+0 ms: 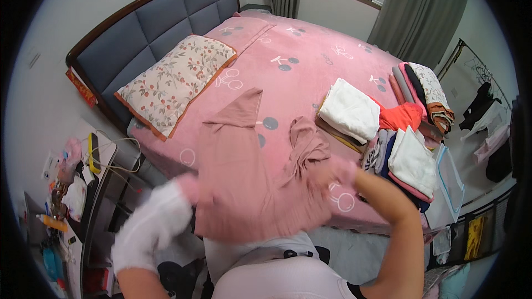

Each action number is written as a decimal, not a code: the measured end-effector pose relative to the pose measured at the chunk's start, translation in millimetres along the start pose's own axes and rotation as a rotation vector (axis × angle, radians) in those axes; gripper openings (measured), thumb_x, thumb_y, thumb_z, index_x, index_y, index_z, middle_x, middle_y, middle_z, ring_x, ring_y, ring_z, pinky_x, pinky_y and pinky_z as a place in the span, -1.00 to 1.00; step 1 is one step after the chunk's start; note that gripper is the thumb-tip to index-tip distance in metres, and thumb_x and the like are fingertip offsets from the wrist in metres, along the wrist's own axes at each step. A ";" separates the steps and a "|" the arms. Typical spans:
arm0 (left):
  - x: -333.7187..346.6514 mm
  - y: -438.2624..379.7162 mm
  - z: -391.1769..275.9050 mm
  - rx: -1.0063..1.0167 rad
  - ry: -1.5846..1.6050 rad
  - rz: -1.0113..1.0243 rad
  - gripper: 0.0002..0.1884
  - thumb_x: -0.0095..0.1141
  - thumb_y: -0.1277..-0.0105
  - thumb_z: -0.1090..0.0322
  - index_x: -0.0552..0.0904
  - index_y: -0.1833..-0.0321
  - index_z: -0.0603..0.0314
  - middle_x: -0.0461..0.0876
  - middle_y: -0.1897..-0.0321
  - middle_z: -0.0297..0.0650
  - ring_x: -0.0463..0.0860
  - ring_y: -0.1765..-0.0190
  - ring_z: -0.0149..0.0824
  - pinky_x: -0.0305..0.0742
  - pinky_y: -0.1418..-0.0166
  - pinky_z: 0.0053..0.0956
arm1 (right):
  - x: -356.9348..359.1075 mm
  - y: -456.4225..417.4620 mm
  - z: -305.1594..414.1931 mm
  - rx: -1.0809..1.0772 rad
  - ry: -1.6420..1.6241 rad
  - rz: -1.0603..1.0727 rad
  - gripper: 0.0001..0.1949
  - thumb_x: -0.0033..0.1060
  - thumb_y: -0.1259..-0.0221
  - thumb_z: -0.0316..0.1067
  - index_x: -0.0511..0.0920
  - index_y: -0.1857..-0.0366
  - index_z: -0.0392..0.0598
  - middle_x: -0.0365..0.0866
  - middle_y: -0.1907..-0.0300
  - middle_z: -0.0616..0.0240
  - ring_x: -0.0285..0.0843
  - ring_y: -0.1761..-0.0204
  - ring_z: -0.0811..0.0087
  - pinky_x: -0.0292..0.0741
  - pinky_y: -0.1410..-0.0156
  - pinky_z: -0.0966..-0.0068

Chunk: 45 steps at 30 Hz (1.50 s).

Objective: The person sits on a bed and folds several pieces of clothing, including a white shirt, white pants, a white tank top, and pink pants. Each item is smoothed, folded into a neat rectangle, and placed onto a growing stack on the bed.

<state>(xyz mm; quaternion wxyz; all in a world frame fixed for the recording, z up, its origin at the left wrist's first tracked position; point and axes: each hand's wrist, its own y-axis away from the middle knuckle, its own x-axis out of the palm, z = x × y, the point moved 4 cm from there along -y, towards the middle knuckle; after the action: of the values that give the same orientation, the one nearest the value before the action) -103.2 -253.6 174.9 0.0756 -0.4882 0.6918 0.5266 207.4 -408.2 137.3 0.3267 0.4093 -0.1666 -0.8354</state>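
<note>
A dusty-pink garment point(232, 166), which looks like a pair of trousers, hangs over the near edge of the bed point(299, 74). One leg lies fairly flat with its end folded over; the other is bunched up. My left hand point(193, 191), blurred, is at the garment's left side beside a white sleeve, and its fingers are hidden. My right hand point(328, 178) is blurred over the garment's right side, close to the bunched leg. Whether the fingers are closed on the cloth is unclear.
Stacked folded clothes with a white cloth point(351, 110) on top lie right of the garment, near a second stack point(411, 162) and rolled fabrics. A flowered pillow point(178, 83) rests by the headboard point(153, 20). A cluttered desk point(99, 166) stands left.
</note>
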 end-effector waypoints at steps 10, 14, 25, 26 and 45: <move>-320.3 195.9 -121.3 0.256 -0.326 -2.305 -0.78 0.18 -0.17 0.31 0.75 0.15 0.07 0.75 0.26 -0.13 0.72 0.20 -0.10 0.60 0.07 -0.30 | -291.5 213.2 188.0 -0.263 0.808 -2.237 -0.73 0.21 -0.10 -0.51 0.59 0.07 -0.20 0.61 0.21 0.27 0.57 0.21 0.34 0.58 0.14 0.44; -264.1 -5.3 -15.7 -0.258 -0.256 -1.521 -0.79 0.19 -0.16 0.30 0.76 0.17 0.07 0.75 0.28 -0.12 0.72 0.22 -0.09 0.60 0.08 -0.29 | -241.9 67.6 25.6 0.389 0.931 -1.435 -0.70 0.20 -0.11 -0.50 0.59 0.04 -0.21 0.63 0.25 0.28 0.57 0.29 0.36 0.56 0.21 0.45; 23.8 56.9 -48.5 0.126 0.017 0.029 -0.69 0.14 -0.15 0.40 0.75 0.04 0.06 0.78 0.27 -0.21 0.73 0.26 -0.19 0.60 0.12 -0.25 | 40.7 89.5 107.0 0.109 -0.555 0.376 -0.63 0.17 -0.11 -0.45 0.60 -0.06 -0.26 0.66 0.35 0.33 0.58 0.50 0.43 0.53 0.41 0.47; 30.5 51.3 -44.4 0.190 0.086 0.075 -0.69 0.12 -0.16 0.40 0.74 0.02 0.06 0.78 0.27 -0.21 0.73 0.27 -0.20 0.60 0.14 -0.26 | 46.8 85.9 103.9 -0.034 -0.554 0.387 -0.67 0.25 -0.12 -0.34 0.63 0.04 -0.23 0.66 0.34 0.32 0.60 0.43 0.45 0.53 0.35 0.44; -317.9 213.0 -96.6 0.236 0.367 -1.996 -0.53 0.00 -0.33 0.34 0.54 -0.33 -0.01 0.76 0.20 -0.20 0.72 0.34 -0.31 0.60 0.42 -0.35 | -261.5 231.4 222.5 -0.328 0.391 -2.025 -0.72 -0.04 -0.18 -0.47 0.72 0.17 -0.13 0.75 0.31 0.00 0.72 0.20 0.28 0.57 0.09 0.45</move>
<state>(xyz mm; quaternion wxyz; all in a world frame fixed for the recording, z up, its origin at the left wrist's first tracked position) -61.7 -148.4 553.0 0.4203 -0.9046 0.0178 0.0689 243.8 -396.5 549.6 -0.4534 0.4363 0.4257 -0.6503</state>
